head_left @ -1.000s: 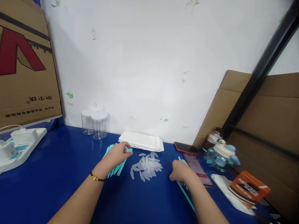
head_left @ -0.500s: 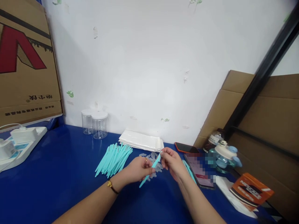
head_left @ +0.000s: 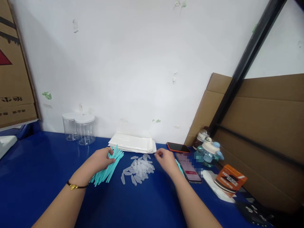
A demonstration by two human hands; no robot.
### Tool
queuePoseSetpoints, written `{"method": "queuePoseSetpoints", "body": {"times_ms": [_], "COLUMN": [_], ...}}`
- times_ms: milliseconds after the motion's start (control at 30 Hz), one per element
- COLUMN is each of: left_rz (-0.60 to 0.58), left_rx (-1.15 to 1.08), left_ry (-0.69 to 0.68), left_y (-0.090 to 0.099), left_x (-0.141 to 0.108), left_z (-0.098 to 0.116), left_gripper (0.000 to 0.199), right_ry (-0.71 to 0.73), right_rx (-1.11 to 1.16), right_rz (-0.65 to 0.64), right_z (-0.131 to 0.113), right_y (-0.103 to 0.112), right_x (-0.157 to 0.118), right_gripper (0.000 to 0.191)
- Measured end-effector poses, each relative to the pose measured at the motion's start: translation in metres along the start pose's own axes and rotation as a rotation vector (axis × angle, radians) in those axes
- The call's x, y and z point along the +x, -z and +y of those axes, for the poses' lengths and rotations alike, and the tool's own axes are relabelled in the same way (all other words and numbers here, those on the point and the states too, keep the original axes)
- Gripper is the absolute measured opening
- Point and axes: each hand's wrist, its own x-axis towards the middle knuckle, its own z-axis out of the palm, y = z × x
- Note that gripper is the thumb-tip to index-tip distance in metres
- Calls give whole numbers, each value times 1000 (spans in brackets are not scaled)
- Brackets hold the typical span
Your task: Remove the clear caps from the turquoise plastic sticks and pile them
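My left hand (head_left: 102,160) reaches over a pile of teal eyebrow razors (head_left: 104,174), thin flat sticks. Its thumb and forefinger are apart at the upper part of the pile; the other fingers are hidden. Right of that pile lies a heap of translucent blade caps (head_left: 141,169). My right hand (head_left: 166,161) is just beyond the heap's right edge, its fingers curled and thumb close to the forefinger. Whatever is between those fingertips, if anything, is too small to make out. Partly behind my right wrist, teal razors (head_left: 180,167) lie alongside a phone (head_left: 190,169).
White plastic bags (head_left: 130,142) lie stacked by the wall. Two clear jars (head_left: 85,131) with white lids stand at the left. At the right are an orange-edged phone (head_left: 178,147), a brown bottle (head_left: 201,136), a teal water bottle (head_left: 210,153) and an orange pouch (head_left: 230,180).
The razor held between both hands is no longer in them. My left hand has moved left to the razor pile; my right hand has drawn apart from it. The view has shifted right.
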Motion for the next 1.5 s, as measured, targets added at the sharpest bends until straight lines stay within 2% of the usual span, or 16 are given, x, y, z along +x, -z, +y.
{"method": "queuePoseSetpoints", "body": {"times_ms": [33,100,200,333,500,600,733,800,867,900,1000,1200,1300,1367,1433,1500], "left_rz": [-19,-33,12,139,126,101,-94,-193,-257,-274,-281,-290,-384,-422,-355,-215], "left_rx": [2,10,40,50,-37,-133,-407,-517,-573,-580,-550,-434,-386,-357,-318,-253], "left_ry": [35,71,82,25,-137,-254,-333,-352,-372,-379,-381,-385,-378,-371,-329,-233], "left_y": [-1,-5,-8,-3,-1,-11,-34,-45,-52,-54,-55,-46,-39,-32,-24,-17], "left_x": [3,7,10,3,-11,-19,-33,-40,-44,-44,-42,-41,-44,-42,-35,-25], "left_z": [-6,-13,-16,-5,18,34,57,67,73,75,74,72,69,62,50,35], "left_gripper": [40,43,49,55,46,40,45,48,45,41,32,29,28,27,26,28], "right_ry": [-30,-208,-403,-430,-418,-392,-312,-252,-195,-176,-143,-186,-268,-299,-294,-278], "right_rx": [-79,-273,-401,-371,-247,-82,235,452,983,1115,1277,1323,1362,1307,1115,863], "right_rz": [23,31,-93,-146,-100,-83,-102,-122,-166,-189,-246,-120,21,68,-54,-187], "right_z": [10,31,55,60,53,48,22,-1,-25,-35,-53,-52,-39,-27,-17,-11], "right_y": [9,24,31,16,8,13,15,10,3,0,-9,-15,-6,0,1,-7], "right_x": [2,6,10,12,14,14,7,0,-9,-13,-22,-22,-12,-7,-4,-5], "right_gripper": [16,18,24,23,17,10,23,26,23,23,22,18,17,16,17,19]}}
